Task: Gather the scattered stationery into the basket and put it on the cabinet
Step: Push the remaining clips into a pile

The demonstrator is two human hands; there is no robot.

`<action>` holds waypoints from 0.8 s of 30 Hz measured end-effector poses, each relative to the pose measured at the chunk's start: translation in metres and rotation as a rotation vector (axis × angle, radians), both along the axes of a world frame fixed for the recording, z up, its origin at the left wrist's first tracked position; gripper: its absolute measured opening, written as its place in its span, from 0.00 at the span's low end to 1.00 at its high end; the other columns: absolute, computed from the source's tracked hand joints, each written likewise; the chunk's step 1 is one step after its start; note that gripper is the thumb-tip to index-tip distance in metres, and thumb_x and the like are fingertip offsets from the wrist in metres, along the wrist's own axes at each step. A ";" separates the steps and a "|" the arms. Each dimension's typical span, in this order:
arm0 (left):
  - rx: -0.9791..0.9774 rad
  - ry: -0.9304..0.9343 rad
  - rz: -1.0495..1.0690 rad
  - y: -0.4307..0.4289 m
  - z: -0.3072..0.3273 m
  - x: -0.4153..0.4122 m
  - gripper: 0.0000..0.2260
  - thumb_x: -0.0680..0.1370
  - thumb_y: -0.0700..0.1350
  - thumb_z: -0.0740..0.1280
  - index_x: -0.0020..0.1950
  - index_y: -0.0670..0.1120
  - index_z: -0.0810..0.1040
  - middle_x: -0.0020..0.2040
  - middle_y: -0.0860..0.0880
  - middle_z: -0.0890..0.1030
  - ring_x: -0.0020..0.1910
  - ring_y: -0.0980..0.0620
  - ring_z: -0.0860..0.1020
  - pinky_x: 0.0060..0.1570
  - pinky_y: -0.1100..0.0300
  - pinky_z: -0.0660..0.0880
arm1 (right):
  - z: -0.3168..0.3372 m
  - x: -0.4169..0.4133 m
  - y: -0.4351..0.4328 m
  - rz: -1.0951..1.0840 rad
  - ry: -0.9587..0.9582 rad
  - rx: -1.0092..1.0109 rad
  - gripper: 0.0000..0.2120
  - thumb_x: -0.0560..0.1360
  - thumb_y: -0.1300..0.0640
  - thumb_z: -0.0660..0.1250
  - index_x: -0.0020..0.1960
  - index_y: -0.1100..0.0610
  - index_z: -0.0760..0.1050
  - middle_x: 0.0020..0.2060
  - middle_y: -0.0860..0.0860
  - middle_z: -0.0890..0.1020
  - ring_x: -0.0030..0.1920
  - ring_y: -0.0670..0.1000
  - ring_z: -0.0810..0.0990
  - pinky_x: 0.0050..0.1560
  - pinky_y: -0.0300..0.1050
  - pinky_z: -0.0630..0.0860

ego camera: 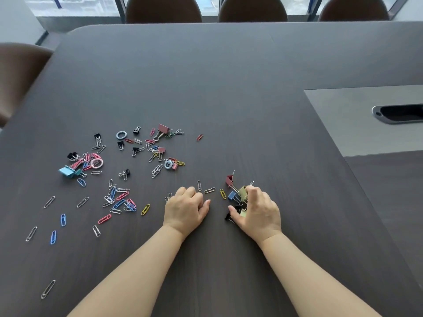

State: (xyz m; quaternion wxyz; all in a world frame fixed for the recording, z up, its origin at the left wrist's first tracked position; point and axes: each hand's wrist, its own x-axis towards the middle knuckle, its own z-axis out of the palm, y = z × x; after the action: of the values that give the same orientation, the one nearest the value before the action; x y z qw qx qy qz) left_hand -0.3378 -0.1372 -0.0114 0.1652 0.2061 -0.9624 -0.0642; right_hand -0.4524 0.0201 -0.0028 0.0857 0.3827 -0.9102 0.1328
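Resting on desk [229, 76], both hands sit near front centre. Left hand [186, 208] curled loosely, palm down, grasping nothing visible. Right hand [257, 210] cupped round small pile of binder clips [237, 193], fingers touching them. Paper clips [119, 200] and more binder clips scattered across desk to left. Basket out of view.

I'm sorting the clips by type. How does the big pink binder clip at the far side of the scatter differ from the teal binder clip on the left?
The pink binder clip lies farther from the person, among silver paper clips; the teal binder clip lies at the left edge of the scatter, beside a pink ring. They differ in colour, and the pink one's wire handles point toward the person. Both rest untouched on the dark table.
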 end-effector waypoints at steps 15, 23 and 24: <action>0.312 0.206 0.309 0.030 0.054 0.132 0.22 0.72 0.61 0.55 0.28 0.44 0.70 0.28 0.55 0.64 0.23 0.48 0.69 0.26 0.63 0.63 | 0.083 0.089 0.010 0.016 -0.549 -0.217 0.23 0.69 0.47 0.69 0.53 0.55 0.61 0.44 0.48 0.73 0.43 0.55 0.74 0.43 0.46 0.70; 0.159 0.478 0.510 0.000 0.155 0.283 0.21 0.75 0.55 0.57 0.29 0.43 0.70 0.31 0.52 0.68 0.28 0.54 0.66 0.28 0.64 0.62 | 0.133 0.197 -0.039 0.287 -0.675 -0.242 0.21 0.69 0.47 0.70 0.50 0.50 0.58 0.43 0.48 0.76 0.42 0.53 0.75 0.41 0.44 0.68; 0.090 0.483 0.552 -0.008 0.165 0.307 0.20 0.75 0.55 0.57 0.30 0.42 0.71 0.32 0.51 0.69 0.28 0.55 0.66 0.27 0.65 0.61 | 0.140 0.213 -0.048 0.318 -0.677 -0.244 0.21 0.69 0.47 0.70 0.50 0.51 0.58 0.42 0.48 0.75 0.42 0.53 0.74 0.40 0.44 0.68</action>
State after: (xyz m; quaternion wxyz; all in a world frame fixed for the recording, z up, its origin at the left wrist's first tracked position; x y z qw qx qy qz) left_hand -0.0309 -0.1455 0.1536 0.3893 0.4439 -0.8001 -0.1064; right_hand -0.2392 -0.0274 0.1368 -0.1964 0.4407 -0.7937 0.3705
